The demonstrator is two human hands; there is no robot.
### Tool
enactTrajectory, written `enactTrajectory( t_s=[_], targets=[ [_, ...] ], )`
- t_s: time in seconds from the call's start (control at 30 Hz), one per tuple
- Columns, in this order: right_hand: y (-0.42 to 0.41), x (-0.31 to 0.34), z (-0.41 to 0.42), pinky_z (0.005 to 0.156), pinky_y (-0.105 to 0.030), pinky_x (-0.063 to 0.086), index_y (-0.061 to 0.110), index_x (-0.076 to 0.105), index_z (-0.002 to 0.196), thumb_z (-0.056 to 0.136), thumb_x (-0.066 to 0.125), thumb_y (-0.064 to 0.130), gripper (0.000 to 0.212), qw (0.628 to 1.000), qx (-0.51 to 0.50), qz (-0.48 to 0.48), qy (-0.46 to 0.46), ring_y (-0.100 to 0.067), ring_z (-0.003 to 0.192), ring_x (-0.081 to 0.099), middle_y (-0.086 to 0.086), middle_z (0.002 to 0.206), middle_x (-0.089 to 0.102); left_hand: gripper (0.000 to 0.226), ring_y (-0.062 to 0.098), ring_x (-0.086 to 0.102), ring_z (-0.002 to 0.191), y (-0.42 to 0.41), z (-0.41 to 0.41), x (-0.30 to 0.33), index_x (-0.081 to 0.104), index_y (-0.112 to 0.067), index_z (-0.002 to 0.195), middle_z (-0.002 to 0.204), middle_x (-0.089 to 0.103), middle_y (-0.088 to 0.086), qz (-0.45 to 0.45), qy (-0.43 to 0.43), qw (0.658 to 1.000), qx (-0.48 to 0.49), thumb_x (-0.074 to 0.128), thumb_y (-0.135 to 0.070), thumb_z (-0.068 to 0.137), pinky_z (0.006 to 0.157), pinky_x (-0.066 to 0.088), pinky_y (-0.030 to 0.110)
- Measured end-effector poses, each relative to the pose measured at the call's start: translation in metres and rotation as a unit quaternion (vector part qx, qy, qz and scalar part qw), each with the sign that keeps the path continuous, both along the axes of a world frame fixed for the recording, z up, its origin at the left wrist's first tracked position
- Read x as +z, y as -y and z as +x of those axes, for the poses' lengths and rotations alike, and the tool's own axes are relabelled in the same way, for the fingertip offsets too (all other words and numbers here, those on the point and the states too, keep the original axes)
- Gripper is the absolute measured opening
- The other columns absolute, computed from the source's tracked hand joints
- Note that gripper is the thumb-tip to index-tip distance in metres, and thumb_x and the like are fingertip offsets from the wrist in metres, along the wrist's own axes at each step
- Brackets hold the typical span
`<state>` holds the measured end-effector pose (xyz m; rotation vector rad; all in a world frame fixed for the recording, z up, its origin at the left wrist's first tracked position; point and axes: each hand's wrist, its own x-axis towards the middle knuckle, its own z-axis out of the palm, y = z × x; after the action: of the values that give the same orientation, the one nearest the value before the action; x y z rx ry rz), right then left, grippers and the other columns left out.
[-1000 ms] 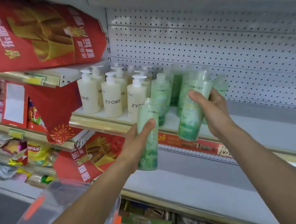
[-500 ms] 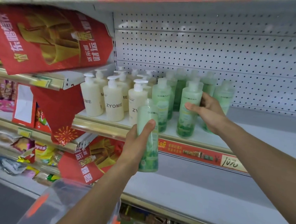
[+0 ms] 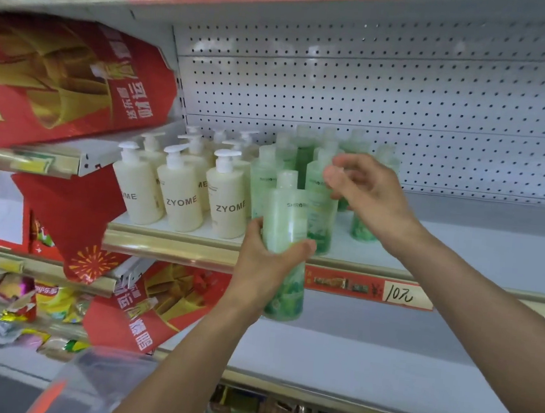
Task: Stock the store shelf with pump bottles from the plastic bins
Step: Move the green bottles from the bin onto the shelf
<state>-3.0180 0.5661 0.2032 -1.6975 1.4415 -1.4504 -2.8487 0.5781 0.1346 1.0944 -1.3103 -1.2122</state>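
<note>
Green bottle (image 3: pixel 287 227) in left hand (image 3: pixel 267 265)

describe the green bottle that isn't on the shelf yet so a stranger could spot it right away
Find the white pegboard shelf with the gold front rail, where cream ZYOME pump bottles stand left of a cluster of green bottles. In front of that rail, the left hand grips one green bottle round its middle. It alone hangs off the shelf, its base below the rail.
</note>
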Motion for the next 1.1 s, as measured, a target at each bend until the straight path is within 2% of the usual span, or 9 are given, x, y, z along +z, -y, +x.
enactTrajectory(
  t_s=[0.1, 0.2, 0.27, 0.37, 0.47, 0.57, 0.67, 0.87, 1.1],
  targets=[
    [-0.016, 0.02, -0.004, 0.081, -0.026, 0.053, 0.024, 0.059, 0.124, 0.075, 0.072, 0.053, 0.058, 0.985, 0.122, 0.103, -0.057, -0.007, 0.097, 0.067, 0.003, 0.111, 0.07, 0.067, 0.012, 0.069, 0.095, 0.002, -0.024, 0.016, 0.048, -0.029, 0.117, 0.106, 0.068, -0.004, -0.043, 0.027, 0.998, -0.022, 0.082, -0.039, 0.06, 0.085, 0.058, 0.043],
    [-0.021, 0.029, -0.015, 0.069, -0.018, 0.053, 0.011, 0.062, 0.117, 0.08, 0.076, 0.016, 0.04, 0.991, 0.121, 0.062, -0.001, -0.005, 0.087, 0.07, -0.001, 0.099, 0.072, 0.065, 0.007, 0.068, 0.095, 0.005, -0.046, 0.034, 0.046, -0.022, 0.122, 0.107, 0.068, -0.004, -0.072, 0.033, 0.995, -0.066, 0.084, -0.031, 0.069, 0.082, 0.058, 0.034],
    [-0.023, 0.034, -0.027, 0.063, -0.017, 0.052, 0.008, 0.063, 0.109, 0.078, 0.077, 0.01, 0.034, 0.996, 0.082, 0.028, 0.018, -0.004, 0.077, 0.069, 0.001, 0.09, 0.071, 0.062, -0.002, 0.063, 0.096, 0.009, -0.052, 0.047, 0.046, -0.021, 0.124, 0.11, 0.064, -0.009, -0.108, 0.068, 0.987, -0.095, 0.081, -0.035, 0.076, 0.081, 0.054, 0.024],
    [-0.019, 0.034, -0.046, 0.063, -0.017, 0.053, 0.01, 0.062, 0.111, 0.074, 0.082, 0.014, 0.042, 1.0, 0.002, 0.005, 0.022, -0.004, 0.075, 0.068, 0.002, 0.092, 0.071, 0.059, 0.006, 0.051, 0.116, 0.03, -0.05, 0.058, 0.045, -0.025, 0.129, 0.124, 0.049, -0.01, -0.222, 0.164, 0.961, -0.031, 0.071, -0.049, 0.082, 0.097, 0.047, 0.031],
    [-0.01, 0.029, -0.06, 0.077, -0.024, 0.055, 0.016, 0.058, 0.117, 0.068, 0.086, 0.025, 0.057, 0.996, -0.082, 0.004, -0.023, -0.008, 0.087, 0.068, 0.003, 0.1, 0.069, 0.057, 0.014, 0.038, 0.13, 0.052, -0.045, 0.062, 0.044, -0.028, 0.137, 0.133, 0.038, -0.004, -0.323, 0.263, 0.909, 0.027, 0.067, -0.043, 0.087, 0.109, 0.035, 0.032],
    [0.001, 0.02, -0.068, 0.086, -0.039, 0.054, 0.02, 0.052, 0.124, 0.062, 0.086, 0.04, 0.073, 0.986, -0.138, 0.027, -0.085, -0.015, 0.095, 0.065, 0.003, 0.108, 0.066, 0.066, 0.021, 0.032, 0.133, 0.068, -0.048, 0.062, 0.037, -0.028, 0.145, 0.142, 0.035, 0.003, -0.338, 0.38, 0.86, 0.033, 0.067, -0.039, 0.088, 0.108, 0.033, 0.035],
    [0.01, 0.009, -0.071, 0.089, -0.044, 0.052, 0.021, 0.049, 0.125, 0.061, 0.084, 0.045, 0.076, 0.978, -0.163, 0.045, -0.122, -0.02, 0.099, 0.063, 0.002, 0.112, 0.064, 0.074, 0.024, 0.031, 0.135, 0.076, -0.055, 0.061, 0.029, -0.028, 0.149, 0.145, 0.034, 0.004, -0.312, 0.457, 0.832, 0.032, 0.068, -0.039, 0.087, 0.106, 0.035, 0.037],
    [0.016, -0.005, -0.073, 0.089, -0.045, 0.052, 0.023, 0.051, 0.123, 0.061, 0.079, 0.051, 0.074, 0.975, -0.147, 0.071, -0.152, -0.022, 0.103, 0.062, 0.002, 0.117, 0.062, 0.069, 0.022, 0.042, 0.126, 0.079, -0.057, 0.064, 0.032, -0.029, 0.147, 0.138, 0.041, 0.005, -0.323, 0.475, 0.818, 0.037, 0.068, -0.024, 0.089, 0.099, 0.04, 0.034],
    [0.017, -0.01, -0.075, 0.088, -0.045, 0.051, 0.021, 0.047, 0.13, 0.067, 0.081, 0.047, 0.075, 0.973, -0.156, 0.061, -0.157, -0.022, 0.101, 0.06, 0.002, 0.116, 0.062, 0.067, 0.022, 0.043, 0.125, 0.082, -0.057, 0.063, 0.035, -0.028, 0.145, 0.135, 0.043, 0.005, -0.328, 0.467, 0.82, 0.039, 0.07, -0.022, 0.087, 0.098, 0.04, 0.034]
  ],
)
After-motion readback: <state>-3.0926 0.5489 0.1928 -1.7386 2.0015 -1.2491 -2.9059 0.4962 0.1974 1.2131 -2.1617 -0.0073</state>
